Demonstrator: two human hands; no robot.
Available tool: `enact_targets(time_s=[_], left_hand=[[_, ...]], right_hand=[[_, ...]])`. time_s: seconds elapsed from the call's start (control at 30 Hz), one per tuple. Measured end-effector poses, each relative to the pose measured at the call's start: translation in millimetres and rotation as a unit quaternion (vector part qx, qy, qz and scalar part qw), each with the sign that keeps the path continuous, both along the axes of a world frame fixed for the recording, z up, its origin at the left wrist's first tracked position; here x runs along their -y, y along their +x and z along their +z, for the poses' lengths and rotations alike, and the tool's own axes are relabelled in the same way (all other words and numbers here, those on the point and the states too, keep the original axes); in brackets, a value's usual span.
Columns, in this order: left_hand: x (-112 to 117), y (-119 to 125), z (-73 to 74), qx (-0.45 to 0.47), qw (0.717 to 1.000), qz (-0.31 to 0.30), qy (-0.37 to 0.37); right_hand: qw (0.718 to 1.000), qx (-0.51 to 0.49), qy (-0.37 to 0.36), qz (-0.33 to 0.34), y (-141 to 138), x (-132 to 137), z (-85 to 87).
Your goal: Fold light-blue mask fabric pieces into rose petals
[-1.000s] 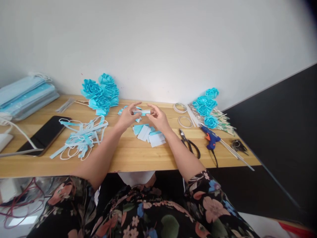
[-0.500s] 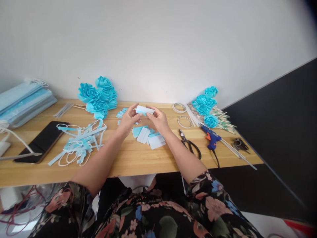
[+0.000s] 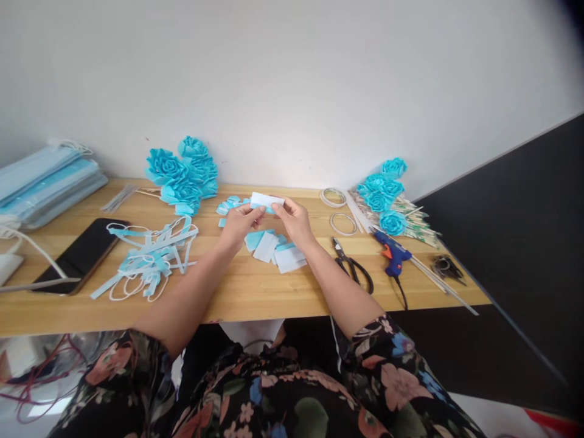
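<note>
Above the middle of the wooden table [image 3: 255,292], my left hand [image 3: 240,224] and my right hand [image 3: 294,220] each pinch one end of a small white and light blue rectangular piece of mask fabric [image 3: 266,200], held flat between them. Just below my hands lies a small heap of similar cut fabric pieces [image 3: 275,250]. More small blue scraps [image 3: 229,205] lie behind my left hand.
Blue fabric roses [image 3: 183,173] lie at the back; more roses on sticks [image 3: 383,198] at the right. Black scissors [image 3: 352,265], a blue glue gun [image 3: 391,254] and tape rolls [image 3: 341,223] are right of my hands. Cut straps [image 3: 150,255], a phone [image 3: 82,254] and stacked masks [image 3: 45,182] are left.
The fabric piece has been turned from edge-on to flat and stretched between both hands. My hands shifted slightly; the head camera moved a little.
</note>
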State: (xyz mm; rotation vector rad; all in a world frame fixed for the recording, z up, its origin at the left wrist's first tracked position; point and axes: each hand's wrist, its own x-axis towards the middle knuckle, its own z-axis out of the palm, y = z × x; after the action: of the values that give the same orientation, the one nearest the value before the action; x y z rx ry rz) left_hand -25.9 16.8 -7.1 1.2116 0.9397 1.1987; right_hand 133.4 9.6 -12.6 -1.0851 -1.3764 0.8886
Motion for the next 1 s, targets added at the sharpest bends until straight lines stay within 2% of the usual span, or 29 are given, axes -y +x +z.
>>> enact_targets(time_s=[0.3, 0.57, 0.73, 0.83, 1.0], left_hand=[[-1.3, -1.3, -0.8, -0.016, 1.000, -0.003, 0.003], [-2.7, -3.3, -1.6, 0.007, 1.000, 0.002, 0.000], [-3.8, -3.6, -0.2, 0.010, 1.000, 0.005, -0.009], [-2.4, -3.4, 2.5, 0.001, 1.000, 0.005, -0.010], [-1.5, -4.2, 4.1, 0.047, 0.998, 0.005, -0.032]], right_hand=[[0.999, 0.002, 0.009, -0.045, -0.8, 2.9, 4.3], [1.000, -0.018, 0.008, 0.009, -0.4, 8.3, 12.1], [0.999, 0.045, 0.007, -0.009, -0.8, 5.2, 8.4], [0.999, 0.046, 0.014, -0.018, -0.8, 2.6, 5.0], [0.999, 0.030, 0.000, 0.032, -2.2, 2.0, 1.0]])
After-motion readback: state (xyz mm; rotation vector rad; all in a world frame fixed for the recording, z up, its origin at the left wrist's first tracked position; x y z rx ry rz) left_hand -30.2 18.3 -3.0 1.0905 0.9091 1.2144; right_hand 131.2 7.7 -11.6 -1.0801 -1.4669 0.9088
